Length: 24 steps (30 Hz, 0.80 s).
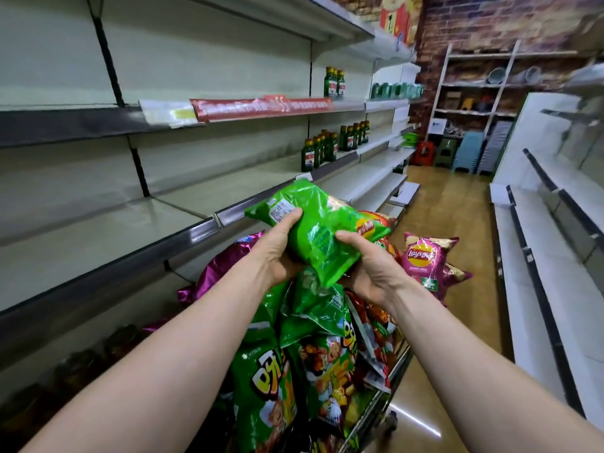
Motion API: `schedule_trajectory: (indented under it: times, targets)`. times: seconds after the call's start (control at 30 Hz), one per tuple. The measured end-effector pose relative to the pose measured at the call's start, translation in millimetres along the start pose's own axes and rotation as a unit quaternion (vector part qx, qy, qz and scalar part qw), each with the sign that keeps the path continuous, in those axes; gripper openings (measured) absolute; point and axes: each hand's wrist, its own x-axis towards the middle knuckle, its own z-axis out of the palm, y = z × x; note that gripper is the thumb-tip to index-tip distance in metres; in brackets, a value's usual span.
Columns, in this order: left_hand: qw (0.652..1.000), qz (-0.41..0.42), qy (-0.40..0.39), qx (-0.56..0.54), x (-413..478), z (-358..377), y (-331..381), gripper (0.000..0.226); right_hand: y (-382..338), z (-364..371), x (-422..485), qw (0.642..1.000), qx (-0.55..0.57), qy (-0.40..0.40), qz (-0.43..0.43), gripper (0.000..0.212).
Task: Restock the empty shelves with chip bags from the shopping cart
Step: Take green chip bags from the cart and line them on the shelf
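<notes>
The person is holding 1 green chip bag [313, 230] in both hands above the shopping cart [382, 410], which is heaped with more bags [304, 354]. The left hand [277, 253] is gripping the bag's near-left end, thumb lying on top by the white label and fingers curling underneath. The right hand [369, 269] is gripping the lower right edge the same way, thumb on top and fingers hidden below. The bag is lying tilted, its far end pointing toward the bare shelf [130, 230] on the left, near the shelf's front lip but apart from it.

The step in hand looks like carrying 1 bag from cart to shelf. The next move is probably calling for a swing to the left over the lip, then setting the bag down on the bare board. A pink bag [425, 259] is sticking up at the cart's far right side, and green bottles [320, 152] are standing further along the shelves.
</notes>
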Motion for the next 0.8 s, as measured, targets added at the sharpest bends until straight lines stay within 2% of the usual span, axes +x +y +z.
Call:
schedule_trajectory:
  times: [0.07, 0.17, 0.2, 0.27, 0.33, 0.37, 0.4, 0.47, 0.5, 0.53, 0.57, 0.6, 0.63, 0.67, 0.73, 0.77, 0.8]
  targets:
    - [1.0, 0.028, 0.011, 0.001, 0.0, -5.6, 4.5, 0.023, -0.3, -6.7, 1.8, 1.0, 0.019, 0.025, -0.002, 0.053]
    - [0.999, 0.018, -0.013, 0.043, 2.7, -17.0, 9.1, 0.026, -3.5, -8.9, 3.4, 0.997, -0.024, 0.068, -0.001, 0.025]
    - [0.998, 0.011, -0.014, 0.062, -0.2, -17.0, 10.7, 0.028, -4.6, -7.1, 4.2, 0.996, -0.038, 0.08, -0.006, 0.023]
    - [0.991, 0.042, 0.042, 0.121, -4.0, -14.5, 15.2, 0.037, -9.4, -4.1, 7.8, 0.992, -0.041, 0.116, -0.026, 0.033]
    - [0.951, 0.131, 0.146, 0.238, -4.4, -15.9, 22.6, 0.059, -19.9, -0.9, 9.0, 0.987, -0.035, 0.15, -0.046, 0.035]
    - [0.907, 0.179, 0.182, 0.336, -4.4, -19.3, 27.8, 0.073, -26.0, 0.1, 10.4, 0.985, -0.026, 0.158, -0.057, 0.031]
    - [0.845, 0.236, 0.194, 0.439, -6.4, -22.2, 32.7, 0.082, -32.0, 2.0, 11.7, 0.984, -0.014, 0.163, -0.066, 0.026]
    - [0.668, 0.343, 0.168, 0.639, -11.8, -24.1, 38.1, 0.094, -40.7, 8.6, 14.1, 0.984, -0.013, 0.161, -0.069, 0.014]
    - [0.583, 0.366, 0.15, 0.71, -12.7, -22.3, 39.7, 0.101, -42.8, 13.5, 14.7, 0.987, -0.025, 0.149, -0.062, 0.011]
    - [0.518, 0.384, 0.137, 0.752, -14.6, -17.6, 41.0, 0.106, -43.5, 18.9, 15.1, 0.989, -0.036, 0.132, -0.051, 0.011]
    - [0.483, 0.401, 0.124, 0.768, -12.5, -15.3, 41.4, 0.107, -44.0, 23.0, 15.0, 0.991, -0.044, 0.119, -0.042, 0.015]
    - [0.476, 0.43, 0.111, 0.759, -12.5, -13.0, 42.4, 0.103, -44.3, 26.4, 14.7, 0.992, -0.048, 0.11, -0.039, 0.02]
    - [0.501, 0.456, 0.1, 0.729, -11.1, -13.3, 43.1, 0.093, -44.8, 26.2, 15.4, 0.992, -0.045, 0.109, -0.045, 0.026]
    - [0.549, 0.475, 0.1, 0.68, -10.9, -14.4, 43.8, 0.082, -46.0, 24.5, 14.7, 0.992, -0.041, 0.107, -0.049, 0.034]
    - [0.693, 0.446, 0.112, 0.555, -12.4, -17.0, 42.8, 0.069, -43.2, 14.5, 16.9, 0.991, -0.065, 0.109, -0.04, 0.048]
    - [0.769, 0.399, 0.12, 0.485, -10.7, -18.9, 42.7, 0.068, -38.0, 8.1, 18.4, 0.985, -0.122, 0.116, -0.032, 0.05]
    - [0.827, 0.352, 0.132, 0.418, -6.9, -21.2, 43.2, 0.065, -29.5, 1.9, 20.8, 0.972, -0.201, 0.121, -0.019, 0.051]
